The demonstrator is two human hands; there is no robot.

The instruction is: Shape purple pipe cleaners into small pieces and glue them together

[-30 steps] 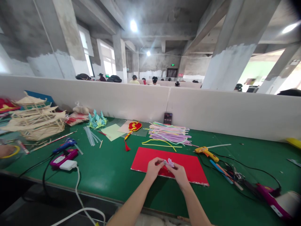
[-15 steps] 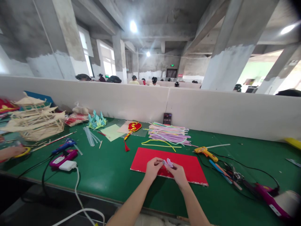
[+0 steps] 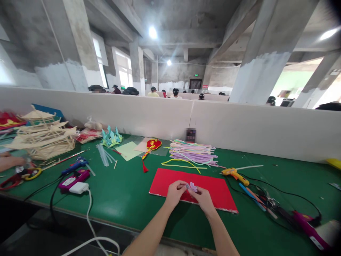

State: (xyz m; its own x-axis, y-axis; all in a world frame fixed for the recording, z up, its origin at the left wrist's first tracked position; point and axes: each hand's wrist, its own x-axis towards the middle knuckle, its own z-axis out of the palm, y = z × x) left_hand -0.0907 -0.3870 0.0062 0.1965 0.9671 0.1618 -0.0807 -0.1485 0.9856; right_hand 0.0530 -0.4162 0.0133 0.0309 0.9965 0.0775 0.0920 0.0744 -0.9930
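Over the red board (image 3: 165,179), both of my hands meet at a small lilac pipe-cleaner shape (image 3: 193,186), bent into petal-like loops. My right hand (image 3: 203,197) pinches it between thumb and fingers. The fingertips of my left hand (image 3: 175,192) are closed on its left end, where a small greyish bit shows; the exact grip there is too small to make out. Beyond the board lies a pile of pastel pipe cleaners (image 3: 191,153), mostly lilac, with a few yellow ones in front.
To the right lie a yellow glue gun (image 3: 234,174) with its cord and several coloured sticks. At left are a blue glue gun (image 3: 77,164), a purple power strip (image 3: 71,180), a wooden stick model (image 3: 45,138) and scissors (image 3: 30,173) beside another person's hand (image 3: 9,163). A red tasselled ornament (image 3: 153,144) lies behind.
My hands stay together on the lilac shape, with slight finger movement. The camera view has shifted slightly. At far left, the other person's hand has moved off the scissors, which now lie on the table.
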